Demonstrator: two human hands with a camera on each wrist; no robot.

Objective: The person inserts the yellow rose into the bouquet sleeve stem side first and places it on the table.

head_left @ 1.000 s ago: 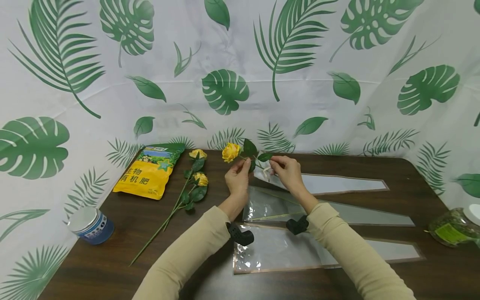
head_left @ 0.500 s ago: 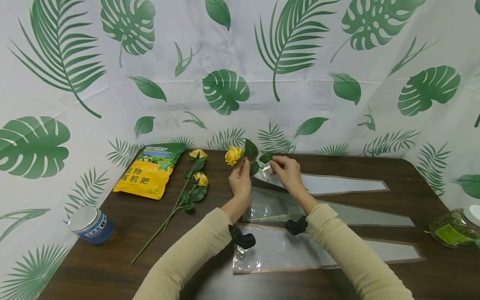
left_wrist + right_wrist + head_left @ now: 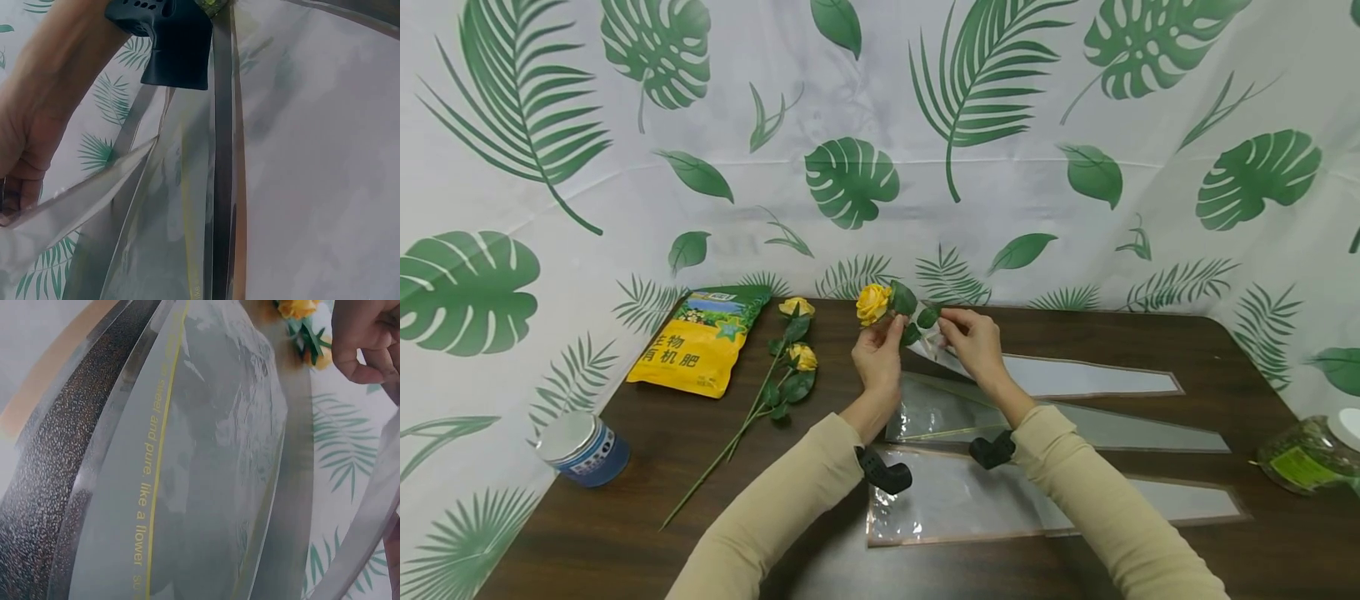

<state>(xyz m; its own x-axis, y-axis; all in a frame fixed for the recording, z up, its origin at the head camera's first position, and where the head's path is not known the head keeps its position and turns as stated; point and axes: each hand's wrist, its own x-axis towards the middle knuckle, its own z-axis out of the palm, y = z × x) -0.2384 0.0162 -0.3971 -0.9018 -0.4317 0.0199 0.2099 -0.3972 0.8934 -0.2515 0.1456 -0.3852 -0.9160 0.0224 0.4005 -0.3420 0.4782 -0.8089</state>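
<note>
Just below the bloom of a yellow rose (image 3: 874, 304), my left hand (image 3: 877, 362) pinches with thumb and fingers, the rose lying toward the right with its leaves. My right hand (image 3: 977, 346) pinches the mouth edge of the back wrapping sleeve (image 3: 1090, 377), beside the rose's leaves. The rose's lower stem is hard to make out at the sleeve. In the left wrist view the right hand (image 3: 25, 162) holds the raised film edge. The left hand (image 3: 369, 344) shows at the top of the right wrist view, fingers bent.
Two more sleeves lie nearer, a grey-green one (image 3: 1135, 423) and a clear one (image 3: 955, 500). To the left are two yellow roses (image 3: 802, 358), a yellow bag (image 3: 696, 346) and a blue tin (image 3: 587, 450). A jar (image 3: 1303, 454) stands far right.
The rose has shifted a little to the right and turned slightly. The back sleeve's narrow end has moved slightly right and nearer. Both hands keep their pinch.
</note>
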